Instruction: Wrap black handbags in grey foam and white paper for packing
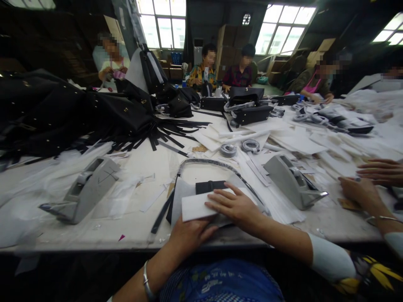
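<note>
A handbag [185,189] covered in pale wrapping lies in front of me, its wrapped strap [209,161] looped away from me. Across its dark closure tab [204,186] rests a folded white foam sheet [195,206]. My right hand [236,206] is flat on the sheet's right part, fingers stretched and apart. At the sheet's near edge is my left hand [192,231], palm down on the bag, its thumb apart from the fingers; the sheet partly covers its fingertips. A black strap end [162,212] sticks out at the bag's left.
Grey tape dispensers stand left [91,184] and right [291,180]. Black bags [119,109] are heaped at the left; wrapped strap coils [250,146] and white sheets [292,138] lie beyond. A co-worker's hands [362,191] are close on the right. Several people sit across the table.
</note>
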`<state>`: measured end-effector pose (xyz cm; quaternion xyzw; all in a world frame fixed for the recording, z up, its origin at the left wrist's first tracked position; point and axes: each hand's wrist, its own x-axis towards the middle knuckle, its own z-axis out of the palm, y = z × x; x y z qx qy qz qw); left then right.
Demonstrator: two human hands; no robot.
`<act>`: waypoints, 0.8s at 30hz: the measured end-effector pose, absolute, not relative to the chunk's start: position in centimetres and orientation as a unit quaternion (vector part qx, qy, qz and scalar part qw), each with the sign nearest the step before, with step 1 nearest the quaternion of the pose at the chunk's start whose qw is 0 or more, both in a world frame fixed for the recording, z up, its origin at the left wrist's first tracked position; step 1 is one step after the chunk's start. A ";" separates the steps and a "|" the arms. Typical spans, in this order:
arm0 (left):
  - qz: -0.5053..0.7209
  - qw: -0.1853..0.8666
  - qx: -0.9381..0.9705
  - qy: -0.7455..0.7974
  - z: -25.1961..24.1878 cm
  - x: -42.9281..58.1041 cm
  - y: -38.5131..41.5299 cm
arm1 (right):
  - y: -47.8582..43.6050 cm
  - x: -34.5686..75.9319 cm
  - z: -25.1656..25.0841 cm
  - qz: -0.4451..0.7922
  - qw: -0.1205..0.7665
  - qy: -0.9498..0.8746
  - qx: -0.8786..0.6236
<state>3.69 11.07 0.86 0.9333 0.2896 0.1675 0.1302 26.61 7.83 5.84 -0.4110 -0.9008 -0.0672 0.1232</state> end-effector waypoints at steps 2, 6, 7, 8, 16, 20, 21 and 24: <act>0.158 0.140 0.934 0.288 0.8 3.6 11.0 | 7.6 26.5 5.0 -0.027 0.118 -0.899 -0.421; 0.200 0.117 0.935 0.270 0.4 3.6 11.1 | 7.0 26.9 3.8 0.053 0.090 -0.894 -0.435; 0.211 0.109 0.934 0.268 0.3 3.6 11.2 | 6.9 27.1 3.8 0.068 0.089 -0.895 -0.433; 0.216 0.104 0.933 0.268 0.2 3.6 11.2 | 6.9 27.2 3.8 0.080 0.091 -0.894 -0.431; 0.274 0.074 0.919 0.275 2.8 3.2 8.4 | 6.9 27.0 4.3 0.149 0.107 -0.870 -0.458; 0.368 0.047 0.902 0.219 4.8 3.5 8.2 | 6.9 26.6 4.1 0.170 0.140 -0.862 -0.457; 0.354 0.047 0.910 0.212 4.8 3.9 8.5 | 6.9 26.5 4.1 0.175 0.152 -0.859 -0.457; 0.271 0.058 0.930 0.242 3.4 5.4 9.6 | 7.0 26.4 4.6 0.206 0.208 -0.837 -0.462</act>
